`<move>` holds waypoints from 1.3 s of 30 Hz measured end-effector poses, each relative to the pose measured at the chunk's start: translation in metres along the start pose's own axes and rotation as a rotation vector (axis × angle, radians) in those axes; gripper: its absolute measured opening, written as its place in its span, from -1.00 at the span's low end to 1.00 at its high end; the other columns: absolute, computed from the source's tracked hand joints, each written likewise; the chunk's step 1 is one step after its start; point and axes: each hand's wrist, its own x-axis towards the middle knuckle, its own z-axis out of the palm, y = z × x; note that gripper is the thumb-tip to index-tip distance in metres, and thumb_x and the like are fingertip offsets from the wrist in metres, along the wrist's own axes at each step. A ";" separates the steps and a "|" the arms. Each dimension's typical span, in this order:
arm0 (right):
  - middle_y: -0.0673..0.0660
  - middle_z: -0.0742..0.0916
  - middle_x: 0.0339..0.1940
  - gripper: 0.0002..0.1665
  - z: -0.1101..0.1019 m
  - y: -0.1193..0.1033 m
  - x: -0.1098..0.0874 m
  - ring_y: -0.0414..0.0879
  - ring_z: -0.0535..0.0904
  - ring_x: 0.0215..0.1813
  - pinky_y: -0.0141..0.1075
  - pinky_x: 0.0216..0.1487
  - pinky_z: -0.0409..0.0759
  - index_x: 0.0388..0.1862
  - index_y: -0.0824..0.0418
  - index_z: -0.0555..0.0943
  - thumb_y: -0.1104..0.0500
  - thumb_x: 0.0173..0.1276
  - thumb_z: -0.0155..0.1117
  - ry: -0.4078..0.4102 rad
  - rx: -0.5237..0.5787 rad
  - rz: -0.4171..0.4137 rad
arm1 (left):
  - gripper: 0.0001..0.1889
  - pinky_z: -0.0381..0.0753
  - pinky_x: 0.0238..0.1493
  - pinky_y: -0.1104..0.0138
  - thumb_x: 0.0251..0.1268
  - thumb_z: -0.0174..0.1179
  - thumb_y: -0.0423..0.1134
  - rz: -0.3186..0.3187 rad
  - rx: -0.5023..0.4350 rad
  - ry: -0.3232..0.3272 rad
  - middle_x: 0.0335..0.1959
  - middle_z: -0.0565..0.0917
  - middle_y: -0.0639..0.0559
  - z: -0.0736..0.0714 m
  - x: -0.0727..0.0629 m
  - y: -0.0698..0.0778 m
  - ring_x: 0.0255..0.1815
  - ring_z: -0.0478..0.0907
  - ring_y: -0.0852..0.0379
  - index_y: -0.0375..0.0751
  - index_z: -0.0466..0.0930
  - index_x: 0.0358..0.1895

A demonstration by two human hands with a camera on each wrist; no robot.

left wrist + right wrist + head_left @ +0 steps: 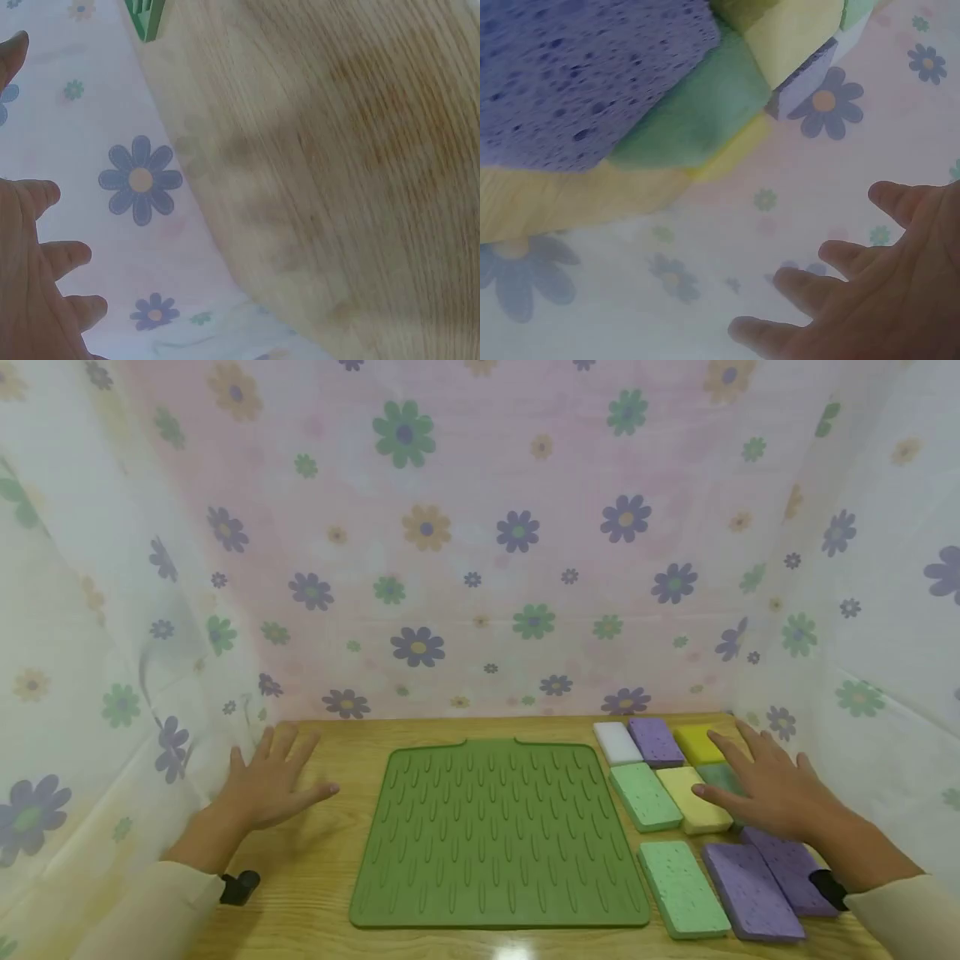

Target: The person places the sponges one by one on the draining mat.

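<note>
My left hand [270, 781] hovers over the table's left side with fingers spread, holding nothing. A green ridged mat [501, 837] lies flat to its right. My right hand [783, 793], fingers also spread and holding nothing, is above several sponges and partly hides some. At the back are a white sponge [618, 743], a purple sponge [656, 742] and a yellow sponge [696, 743]. The middle row has a light green sponge [645, 797], a pale yellow sponge [692, 802] and a darker green sponge [717, 777]. Nearer are another light green sponge [684, 890] and two purple sponges [752, 892].
The wooden table [315, 877] meets a flower-printed cloth [480, 543] at the back and both sides. Each wrist wears a dark strap, such as the left strap [240, 887]. A corner of the green mat [146, 19] shows in the left wrist view.
</note>
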 end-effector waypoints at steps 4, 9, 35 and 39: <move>0.44 -0.11 0.71 0.16 0.000 0.009 -0.011 0.65 0.01 0.53 0.76 0.07 -0.05 0.76 -0.03 -0.14 -0.49 0.45 0.10 0.006 0.023 -0.004 | 0.07 -0.33 0.24 -0.72 0.32 -0.07 0.59 -0.003 0.000 -0.004 0.68 -0.08 -0.40 0.003 0.000 0.002 0.61 -0.19 -0.62 -0.02 -0.04 0.70; 0.44 -0.15 0.71 0.15 0.005 0.019 -0.023 0.67 -0.06 0.55 0.78 0.05 -0.09 0.76 -0.10 -0.23 -0.42 0.48 0.14 0.004 0.061 -0.010 | 0.08 -0.30 0.24 -0.73 0.32 -0.08 0.60 -0.005 -0.005 -0.001 0.69 -0.07 -0.36 0.005 -0.001 0.006 0.61 -0.19 -0.61 0.03 -0.11 0.72; 0.65 0.11 0.57 0.01 0.028 0.052 -0.065 0.77 0.11 0.35 0.64 -0.17 0.32 0.69 0.28 0.05 -0.06 0.50 0.32 -0.032 0.338 0.004 | 0.02 0.60 0.20 -0.21 0.28 0.37 0.26 -0.034 -0.573 -0.033 0.52 0.33 -0.38 0.050 -0.001 0.041 0.36 0.46 -0.38 -0.18 0.11 0.65; 0.62 0.28 0.47 -0.10 0.028 0.056 -0.068 0.69 0.28 0.25 0.47 -0.18 0.56 0.59 0.35 0.20 -0.03 0.49 0.35 -0.057 0.385 0.019 | -0.09 0.76 -0.14 0.12 0.23 0.50 0.02 -0.101 -0.689 -0.065 0.35 0.51 -0.33 0.054 0.002 0.046 0.16 0.63 -0.22 -0.19 0.27 0.58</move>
